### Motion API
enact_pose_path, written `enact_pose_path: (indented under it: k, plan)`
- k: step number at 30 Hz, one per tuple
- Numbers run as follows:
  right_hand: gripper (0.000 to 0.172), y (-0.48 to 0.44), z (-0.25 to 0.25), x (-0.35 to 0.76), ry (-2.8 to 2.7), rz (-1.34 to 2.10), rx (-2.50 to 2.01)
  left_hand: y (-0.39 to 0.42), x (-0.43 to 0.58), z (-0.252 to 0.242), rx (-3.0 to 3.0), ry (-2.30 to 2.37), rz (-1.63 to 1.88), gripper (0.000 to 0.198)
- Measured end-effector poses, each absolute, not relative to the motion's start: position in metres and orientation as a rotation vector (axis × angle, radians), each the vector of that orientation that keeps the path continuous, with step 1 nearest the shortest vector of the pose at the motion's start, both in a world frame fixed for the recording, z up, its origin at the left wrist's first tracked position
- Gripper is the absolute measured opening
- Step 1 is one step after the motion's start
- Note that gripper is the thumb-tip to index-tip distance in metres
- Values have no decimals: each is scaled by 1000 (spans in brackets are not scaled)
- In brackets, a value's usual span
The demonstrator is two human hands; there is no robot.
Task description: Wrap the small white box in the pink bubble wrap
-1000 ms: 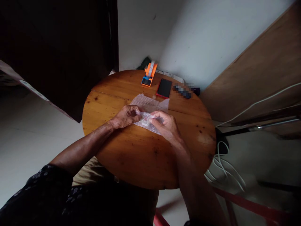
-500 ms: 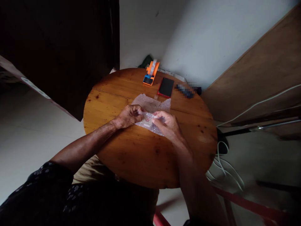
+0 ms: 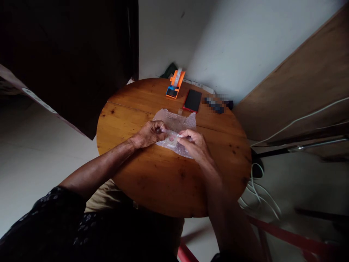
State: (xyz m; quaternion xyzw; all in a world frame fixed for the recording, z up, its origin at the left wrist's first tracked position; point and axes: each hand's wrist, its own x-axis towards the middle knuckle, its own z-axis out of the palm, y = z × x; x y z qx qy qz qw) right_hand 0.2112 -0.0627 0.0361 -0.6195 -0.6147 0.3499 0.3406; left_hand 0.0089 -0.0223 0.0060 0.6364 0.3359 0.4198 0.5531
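A sheet of clear bubble wrap (image 3: 176, 120) lies on the round wooden table, its near part folded over and held between my hands. Within or under that fold shows a small flat pale item (image 3: 172, 141) with a reddish round mark; its kind is too small to tell. My left hand (image 3: 151, 134) pinches the left side of the fold between thumb and fingers. On the right side, my right hand (image 3: 194, 141) grips the wrap with thumb and forefinger closed together.
An orange and blue tape dispenser (image 3: 175, 85) stands at the table's (image 3: 163, 182) far edge. Beside it lie a dark flat device with a red edge (image 3: 192, 101) and a blurred dark object (image 3: 215, 104). A wall rises behind, and white cables (image 3: 256, 189) hang at the right.
The wrap's far right corner has shifted slightly left and its near edge slightly right. Both hands keep their grip, almost in the same place.
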Motion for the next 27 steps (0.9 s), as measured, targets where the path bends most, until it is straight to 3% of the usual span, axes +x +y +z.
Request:
enact_pose_path:
  k: [9,15,27]
  plan:
    - [20,-60,31,221,-1660,947,-1672,-22,9,4,1467,743,966,26]
    - [19,-58,28,223,-1704,892,-1631,-24,9,5,1748,770,989,14]
    - [19,-57,26,221,-1760,643,-1772,-20,7,3,1892,819,983,17]
